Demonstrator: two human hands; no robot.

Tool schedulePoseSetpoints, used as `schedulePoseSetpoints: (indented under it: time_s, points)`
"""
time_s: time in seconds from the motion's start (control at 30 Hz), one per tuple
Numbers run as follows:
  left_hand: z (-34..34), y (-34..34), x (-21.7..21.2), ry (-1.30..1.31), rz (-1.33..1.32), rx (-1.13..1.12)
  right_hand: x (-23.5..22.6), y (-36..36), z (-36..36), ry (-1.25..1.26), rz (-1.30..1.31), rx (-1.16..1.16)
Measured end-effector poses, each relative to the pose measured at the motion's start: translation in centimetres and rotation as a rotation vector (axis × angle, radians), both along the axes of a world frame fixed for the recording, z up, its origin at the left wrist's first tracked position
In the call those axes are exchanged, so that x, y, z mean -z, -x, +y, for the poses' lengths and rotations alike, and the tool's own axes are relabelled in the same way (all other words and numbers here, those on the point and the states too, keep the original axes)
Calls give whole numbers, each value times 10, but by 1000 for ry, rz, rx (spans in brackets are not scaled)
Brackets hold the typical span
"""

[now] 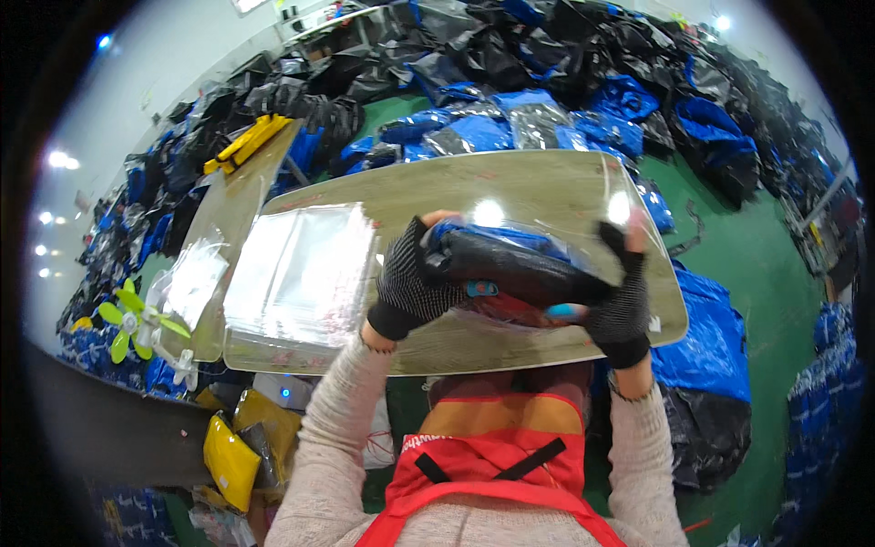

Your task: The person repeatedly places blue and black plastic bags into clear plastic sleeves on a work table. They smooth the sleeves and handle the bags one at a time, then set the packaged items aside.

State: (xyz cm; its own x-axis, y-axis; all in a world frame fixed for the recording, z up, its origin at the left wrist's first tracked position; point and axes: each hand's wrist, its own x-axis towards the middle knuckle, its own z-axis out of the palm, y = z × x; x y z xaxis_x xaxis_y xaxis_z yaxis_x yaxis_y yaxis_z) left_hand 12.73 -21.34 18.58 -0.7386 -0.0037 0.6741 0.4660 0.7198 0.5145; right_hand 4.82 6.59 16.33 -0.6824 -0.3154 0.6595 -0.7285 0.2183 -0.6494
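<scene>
A folded black-and-blue bundle (524, 266), with clear plastic film around it, is held above the table (538, 178). My left hand (412, 278), in a dark dotted fingerless glove, grips its left end; a blue thumbnail shows on the near side. My right hand (622, 292), gloved alike, is at the other end. Its thumb presses the near side, while its raised fingers are smeared by motion. A reddish patch shows through the film under the bundle. Left of my left hand lies a stack of clear plastic bags (296, 273).
A side table (205, 292) carries yellow objects (246, 143) and plastic film. A green-bladed fan (137, 319) stands at the left. Black and blue bags (510, 123) heap beyond the table; a large blue-and-black bag (702, 365) sits at the right. Yellow packages (232, 460) lie lower left.
</scene>
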Motion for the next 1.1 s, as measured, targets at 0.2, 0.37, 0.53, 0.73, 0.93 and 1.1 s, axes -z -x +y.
schedulePoseSetpoints:
  time_s: [0.2, 0.37, 0.53, 0.73, 0.93, 1.1]
  points:
    - [29, -23, 23, -523, 27, 30, 42, 11, -17, 584, -672, -351]
    - [30, -28, 42, -1074, 52, 63, 52, -1, -32, 561, -425, 23]
    - [28, -39, 51, -1138, 24, -158, 49, -31, -41, 516, -295, 144]
    - [31, -51, 63, -912, -36, -266, 46, -44, -39, 369, -302, 88]
    - [53, -60, 55, -789, 171, -380, 52, -25, -32, -61, -88, 531]
    - [37, -10, 13, -358, 585, -648, 12, 47, -23, 59, 366, 213]
